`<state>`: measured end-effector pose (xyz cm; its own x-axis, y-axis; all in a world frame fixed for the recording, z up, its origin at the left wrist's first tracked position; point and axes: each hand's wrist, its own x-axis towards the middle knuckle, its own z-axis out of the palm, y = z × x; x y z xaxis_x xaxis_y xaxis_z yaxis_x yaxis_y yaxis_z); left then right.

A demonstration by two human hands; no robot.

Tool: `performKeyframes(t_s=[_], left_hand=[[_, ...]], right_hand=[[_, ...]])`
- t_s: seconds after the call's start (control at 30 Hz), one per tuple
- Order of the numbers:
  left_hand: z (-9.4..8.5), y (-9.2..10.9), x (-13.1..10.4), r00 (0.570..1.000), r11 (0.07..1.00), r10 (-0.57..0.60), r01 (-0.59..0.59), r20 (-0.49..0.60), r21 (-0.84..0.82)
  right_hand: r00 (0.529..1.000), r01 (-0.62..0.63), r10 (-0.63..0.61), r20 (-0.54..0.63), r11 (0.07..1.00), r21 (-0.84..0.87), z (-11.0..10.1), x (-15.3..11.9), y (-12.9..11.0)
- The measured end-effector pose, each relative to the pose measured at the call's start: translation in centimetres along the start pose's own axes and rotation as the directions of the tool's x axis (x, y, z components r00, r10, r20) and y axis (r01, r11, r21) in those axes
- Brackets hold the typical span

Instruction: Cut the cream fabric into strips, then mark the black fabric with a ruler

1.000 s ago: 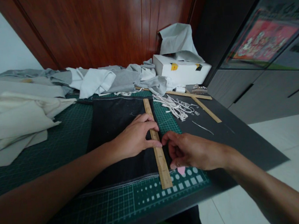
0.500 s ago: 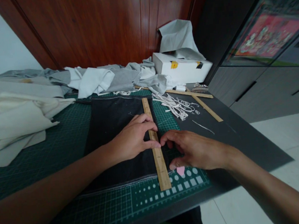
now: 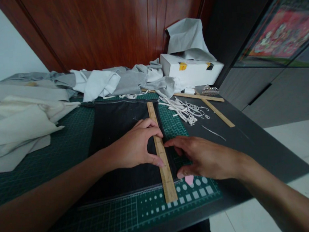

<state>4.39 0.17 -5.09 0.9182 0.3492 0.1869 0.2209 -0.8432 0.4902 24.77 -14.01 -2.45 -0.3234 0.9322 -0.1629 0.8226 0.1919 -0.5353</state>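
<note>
A wooden ruler (image 3: pixel 167 176) lies lengthwise over the right part of a black cloth (image 3: pixel 117 123) with pale stitching along its near edge. My left hand (image 3: pixel 138 145) holds the ruler down, its fingers bent over the far half and its thumb spread lower on the wood. To the right, my right hand (image 3: pixel 199 155) is open, thumb and forefinger apart. Its forefinger reaches the ruler's right side, while the thumb rests by the cloth's right edge. Close to that thumb is a small pink piece (image 3: pixel 189 179), partly covered. Beneath the cloth lies a green cutting mat (image 3: pixel 120 217).
Pale fabric pieces (image 3: pixel 24 121) are heaped at the left, with grey and white scraps (image 3: pixel 129 80) along the back. A white box (image 3: pixel 192 70) stands at the back right. White strips (image 3: pixel 182 109), more wooden rulers (image 3: pixel 218 113) and a thin metal tool (image 3: pixel 213 132) lie on the dark table (image 3: pixel 267 152).
My left thumb has moved down and away from the fingers on the ruler. My right forefinger is straighter and a little nearer the ruler. The view has shifted slightly.
</note>
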Motion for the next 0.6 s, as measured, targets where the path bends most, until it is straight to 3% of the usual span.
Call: performKeyframes(t_s=[0.13,0.37,0.6], left_hand=[[0.05,0.06,0.01,1.0,1.0,-0.009,0.009,0.001,-0.007],[0.17,0.11,-0.15,1.0,0.999,-0.03,0.03,-0.009,-0.013],[0.36,0.23,-0.19,0.999,0.999,-0.034,0.033,-0.02,-0.041]], right_hand=[[1.0,0.012,-0.014,-0.012,0.992,-0.124,-0.12,-0.19,-0.73],[0.987,0.126,-0.144,-0.065,0.967,-0.222,-0.1,-0.1,-0.74],[0.993,0.051,-0.067,-0.099,0.985,-0.163,0.52,-0.27,0.07]])
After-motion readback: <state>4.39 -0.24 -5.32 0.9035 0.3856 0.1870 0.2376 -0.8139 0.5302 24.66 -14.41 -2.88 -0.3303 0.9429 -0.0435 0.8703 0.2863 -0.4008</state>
